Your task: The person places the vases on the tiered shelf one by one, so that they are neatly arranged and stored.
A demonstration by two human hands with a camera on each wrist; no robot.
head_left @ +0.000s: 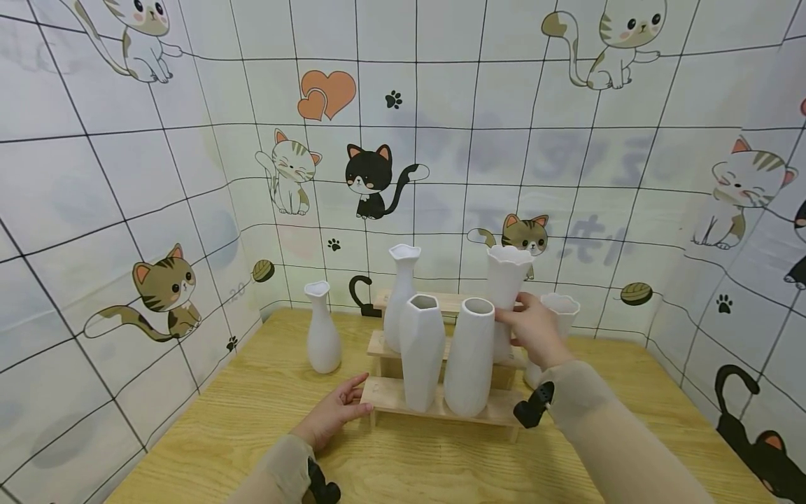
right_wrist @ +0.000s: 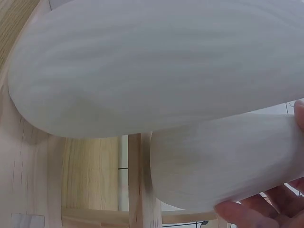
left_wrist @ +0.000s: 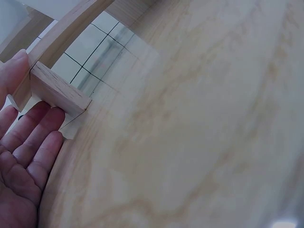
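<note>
My right hand (head_left: 538,330) holds a tall white vase with a ruffled rim (head_left: 506,276) around its middle, at the right end of the stepped wooden stand (head_left: 393,395). In the right wrist view, the base of this vase (right_wrist: 213,159) is at the middle step, with fingers (right_wrist: 247,216) along its side. My left hand (head_left: 334,413) grips the left end of the lowest step, its thumb above and fingers beside the leg (left_wrist: 57,90). On the lowest step stand a faceted white vase (head_left: 422,353) and a smooth rounded white vase (head_left: 469,364).
A slim-necked white vase (head_left: 399,301) stands on the middle step's left. Another narrow-necked vase (head_left: 324,336) is on the wooden table (head_left: 252,420), left of the stand. Behind my right hand is a further white vase (head_left: 560,308), partly hidden. Cat-patterned walls (head_left: 441,154) enclose the table.
</note>
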